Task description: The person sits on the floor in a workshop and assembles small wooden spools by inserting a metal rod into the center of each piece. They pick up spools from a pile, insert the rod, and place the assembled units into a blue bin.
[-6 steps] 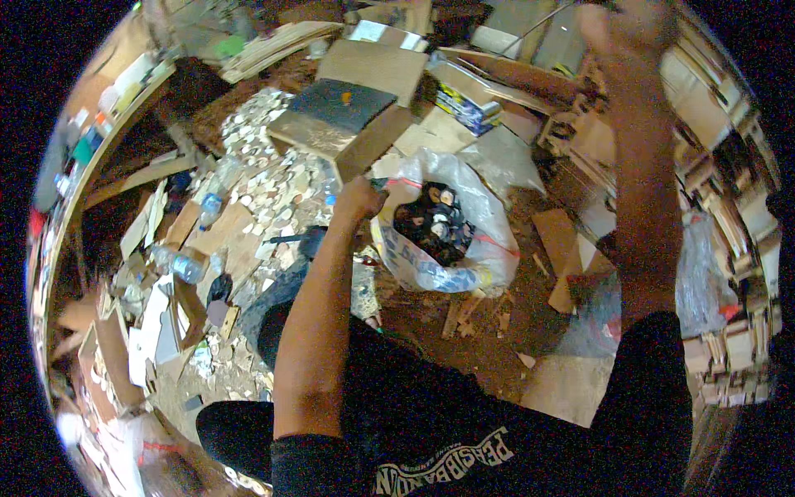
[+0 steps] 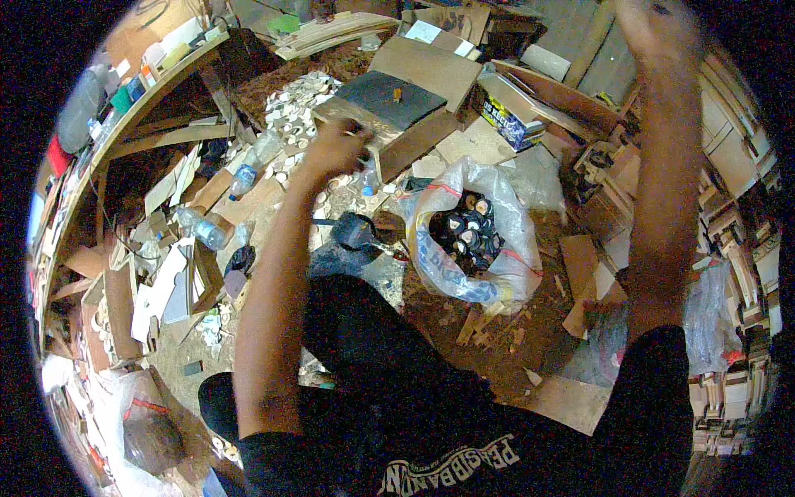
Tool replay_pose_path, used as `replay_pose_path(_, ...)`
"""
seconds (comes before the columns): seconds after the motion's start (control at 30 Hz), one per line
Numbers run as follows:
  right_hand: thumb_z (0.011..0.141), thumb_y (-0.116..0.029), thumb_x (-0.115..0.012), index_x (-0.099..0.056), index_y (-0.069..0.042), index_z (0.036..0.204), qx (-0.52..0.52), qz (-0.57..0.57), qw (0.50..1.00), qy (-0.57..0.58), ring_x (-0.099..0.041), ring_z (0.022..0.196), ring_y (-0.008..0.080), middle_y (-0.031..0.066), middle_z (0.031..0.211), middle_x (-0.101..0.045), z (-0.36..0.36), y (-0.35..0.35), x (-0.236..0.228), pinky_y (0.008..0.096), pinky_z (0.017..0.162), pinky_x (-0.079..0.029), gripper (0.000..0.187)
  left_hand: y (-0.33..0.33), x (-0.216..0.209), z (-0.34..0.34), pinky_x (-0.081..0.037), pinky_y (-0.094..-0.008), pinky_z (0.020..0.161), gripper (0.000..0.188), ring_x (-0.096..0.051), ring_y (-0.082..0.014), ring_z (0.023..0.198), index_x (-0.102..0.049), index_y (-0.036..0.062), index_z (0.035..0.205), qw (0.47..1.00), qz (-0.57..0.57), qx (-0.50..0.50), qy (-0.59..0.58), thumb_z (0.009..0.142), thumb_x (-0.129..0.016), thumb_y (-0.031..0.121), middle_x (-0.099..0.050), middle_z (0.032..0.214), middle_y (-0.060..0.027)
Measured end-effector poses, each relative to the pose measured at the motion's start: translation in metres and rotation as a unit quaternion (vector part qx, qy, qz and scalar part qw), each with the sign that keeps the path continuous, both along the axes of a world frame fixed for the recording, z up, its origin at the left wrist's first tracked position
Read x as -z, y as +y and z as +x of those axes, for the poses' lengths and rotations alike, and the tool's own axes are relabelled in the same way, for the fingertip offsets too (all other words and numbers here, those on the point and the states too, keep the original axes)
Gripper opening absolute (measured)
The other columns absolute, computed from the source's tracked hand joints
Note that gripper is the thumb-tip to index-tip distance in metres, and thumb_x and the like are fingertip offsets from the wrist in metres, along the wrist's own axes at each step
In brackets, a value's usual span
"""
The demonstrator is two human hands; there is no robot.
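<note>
My left hand (image 2: 338, 151) is at the left front corner of a brown box (image 2: 418, 145) topped by a black sheet (image 2: 381, 99). Its fingers look curled; whatever they might hold is too small or hidden to make out. A small orange piece (image 2: 397, 95) lies on the black sheet. To the right stands a translucent plastic bag (image 2: 522, 240), its mouth wide, with many dark-rimmed round discs (image 2: 470, 232) inside. My right hand (image 2: 658, 37) is raised at the top right, blurred and partly cut off by the picture's edge, so its fingers cannot be read.
Pale disc-shaped scraps (image 2: 294, 112) cover the floor at the left, among plastic bottles (image 2: 244, 178) and board offcuts. A dark blue and yellow carton (image 2: 513, 124) stands behind the bag. Stacked wood pieces (image 2: 729, 157) line the right side. A curved shelf edge (image 2: 137, 99) runs along the left.
My left hand has moved away from the bag's rim, leftward and farther off, to the box corner. The whole view has shifted, and my right hand stays raised.
</note>
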State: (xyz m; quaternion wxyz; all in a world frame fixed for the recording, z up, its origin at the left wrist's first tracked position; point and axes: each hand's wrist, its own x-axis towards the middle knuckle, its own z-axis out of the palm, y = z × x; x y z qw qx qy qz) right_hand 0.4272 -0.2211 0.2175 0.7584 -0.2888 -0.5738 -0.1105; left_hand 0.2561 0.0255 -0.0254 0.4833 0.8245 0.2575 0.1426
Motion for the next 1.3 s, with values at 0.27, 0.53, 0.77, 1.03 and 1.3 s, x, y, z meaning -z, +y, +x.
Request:
replay_pose_path(0.27,0.093,-0.020,-0.047,-0.054,-0.010,0.082,0.169,0.004,0.970,0.173,-0.036,0.049,0.0136,0.0003,0.060,-0.040,0.068,-0.037,0.032,0.0311,0.046,-0.033,0.016,-0.011,0.015,-0.096,-0.048,-0.0282,0.054,0.035,-0.058,-0.0145,0.060,-0.059,-0.0013,0.096,0.989,-0.101,0.082,0.067,0.094,-0.052,0.033,-0.064,0.077,-0.0083)
replay_pose_path(0.53,0.098,-0.032,-0.045,-0.052,-0.010,0.078,0.099,-0.304,0.920,0.228,-0.032,0.046,0.0127,0.0002,0.057,-0.038,0.171,-0.195,0.054,0.0305,0.042,-0.030,0.031,-0.027,0.075,-0.028,-0.055,-0.0321,0.056,0.049,-0.062,-0.0177,0.060,-0.054,-0.0005,0.109,0.901,-0.255,0.269,0.224,0.095,-0.050,0.046,-0.065,0.082,-0.0107)
replay_pose_path(0.77,0.097,-0.034,-0.046,-0.053,-0.009,0.082,0.365,-0.612,0.662,0.233,-0.035,0.051,0.0146,0.0022,0.062,-0.041,0.124,-0.233,0.329,0.0316,0.047,-0.032,0.030,-0.062,0.153,0.013,-0.054,-0.0357,0.059,0.065,-0.065,-0.0252,0.070,-0.055,0.0012,0.117,0.910,-0.121,0.270,0.290,0.089,-0.050,0.059,-0.066,0.089,-0.0155)
replay_pose_path(1.03,0.097,-0.036,-0.046,-0.054,-0.009,0.086,0.428,-0.666,0.582,0.188,-0.038,0.056,0.0169,0.0045,0.067,-0.043,0.092,-0.259,0.411,0.0329,0.051,-0.034,0.031,-0.068,0.198,0.043,-0.050,-0.0410,0.082,0.037,-0.063,-0.0323,0.085,-0.061,0.0008,0.109,0.962,0.001,0.212,0.174,0.087,-0.058,0.031,-0.065,0.098,-0.0204)
replay_pose_path(1.3,0.096,-0.039,-0.046,-0.055,-0.008,0.090,0.468,-0.647,0.587,0.134,-0.042,0.062,0.0191,0.0068,0.072,-0.046,0.146,-0.259,0.359,0.0342,0.056,-0.036,0.033,-0.045,0.118,0.047,-0.044,-0.0246,0.055,0.022,-0.054,-0.0105,0.065,-0.059,0.0006,0.102,0.981,-0.170,0.097,0.014,0.095,-0.052,0.021,-0.060,0.073,-0.0043)
